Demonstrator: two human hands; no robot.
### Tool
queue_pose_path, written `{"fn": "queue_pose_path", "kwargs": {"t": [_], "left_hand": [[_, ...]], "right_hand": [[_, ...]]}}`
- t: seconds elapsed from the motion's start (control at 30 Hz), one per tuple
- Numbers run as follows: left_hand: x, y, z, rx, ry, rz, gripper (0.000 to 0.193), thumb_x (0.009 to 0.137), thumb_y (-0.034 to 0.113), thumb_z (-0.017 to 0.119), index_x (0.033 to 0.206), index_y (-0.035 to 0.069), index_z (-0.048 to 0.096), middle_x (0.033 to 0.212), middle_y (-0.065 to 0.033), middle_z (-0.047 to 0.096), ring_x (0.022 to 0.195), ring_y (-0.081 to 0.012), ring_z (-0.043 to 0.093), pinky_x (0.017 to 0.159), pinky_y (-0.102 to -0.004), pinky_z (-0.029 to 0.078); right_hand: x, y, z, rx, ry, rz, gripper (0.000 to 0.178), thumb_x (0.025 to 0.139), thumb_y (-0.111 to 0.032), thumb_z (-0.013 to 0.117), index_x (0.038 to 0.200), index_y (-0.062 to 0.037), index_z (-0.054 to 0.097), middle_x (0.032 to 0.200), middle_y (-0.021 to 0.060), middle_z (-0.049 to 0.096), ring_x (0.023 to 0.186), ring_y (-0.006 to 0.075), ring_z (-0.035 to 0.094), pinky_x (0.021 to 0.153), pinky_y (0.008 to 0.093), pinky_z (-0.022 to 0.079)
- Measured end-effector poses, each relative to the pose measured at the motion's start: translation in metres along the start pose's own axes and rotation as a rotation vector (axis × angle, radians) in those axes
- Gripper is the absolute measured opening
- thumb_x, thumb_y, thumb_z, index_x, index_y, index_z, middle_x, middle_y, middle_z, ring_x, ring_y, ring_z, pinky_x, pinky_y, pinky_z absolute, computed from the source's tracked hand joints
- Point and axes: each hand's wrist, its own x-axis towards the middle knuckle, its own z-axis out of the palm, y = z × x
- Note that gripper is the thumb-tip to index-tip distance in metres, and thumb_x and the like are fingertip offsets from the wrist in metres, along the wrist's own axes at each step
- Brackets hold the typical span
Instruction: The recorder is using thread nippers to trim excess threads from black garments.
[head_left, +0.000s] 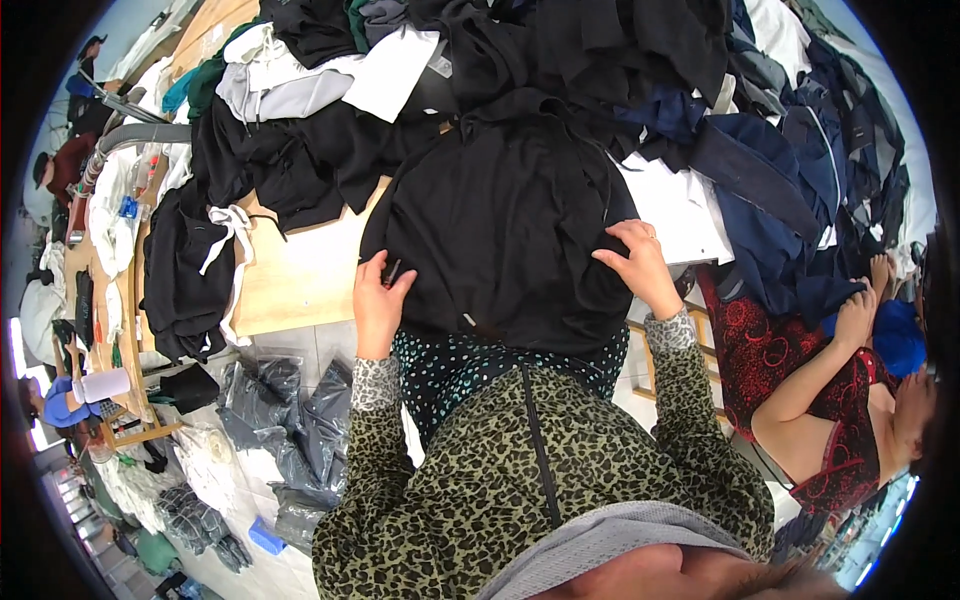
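Note:
A black sweatshirt (500, 220) lies spread in front of me, its near part hanging over the table edge against my lap. My left hand (378, 305) grips its left side, thumb and fingers apart with cloth between them. Something small, dark and thin shows by that thumb; what it is I cannot make out. On the opposite side my right hand (645, 268) holds the sweatshirt's edge, thumb on top and fingers curved over the cloth. A small pale tag (469, 320) sits near the lower hem.
Piled black clothes (620, 50) cover the table's far side, with a grey garment (285, 92) at left and navy clothes (770, 190) at right. Bare wooden tabletop (300, 270) shows left. Plastic-wrapped garments (285, 400) lie on the floor. A person in red and black (770, 380) handles navy cloth at right.

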Motion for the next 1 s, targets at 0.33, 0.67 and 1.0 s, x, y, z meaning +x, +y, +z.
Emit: {"fn": "queue_pose_path", "kwargs": {"t": [0.33,0.67,1.0], "left_hand": [[0.016,-0.016,-0.022,0.047,0.381,-0.104,0.015,0.081,0.007,0.063,0.094,-0.001,0.062,0.090,-0.0125,0.059,0.077,-0.0238,0.058,0.069,-0.0315,0.048],[0.020,0.144,0.000,-0.820,-0.917,0.428,0.043,0.080,0.009,0.067,0.121,0.004,0.054,0.117,-0.0064,0.053,0.088,-0.0110,0.055,0.070,-0.0232,0.046],[0.040,0.148,-0.001,-0.865,-1.279,0.050,0.014,0.088,0.012,0.060,0.089,-0.002,0.058,0.089,-0.0013,0.056,0.057,-0.0060,0.049,0.052,-0.0204,0.041]], "right_hand": [[-0.013,-0.013,0.000,-0.259,-0.079,0.110,0.027,0.068,-0.012,0.071,0.091,-0.0026,0.061,0.099,0.0104,0.060,0.103,0.0273,0.052,0.103,0.0539,0.024],[0.020,-0.109,-0.041,0.379,-0.251,-0.528,0.023,0.065,-0.001,0.071,0.086,-0.0019,0.062,0.076,0.0108,0.063,0.076,0.0285,0.062,0.070,0.0349,0.049],[0.030,-0.061,-0.067,0.586,-0.815,-0.102,0.031,0.072,-0.016,0.077,0.094,-0.0002,0.062,0.075,0.0048,0.065,0.067,0.0071,0.057,0.062,0.0232,0.045]]}}
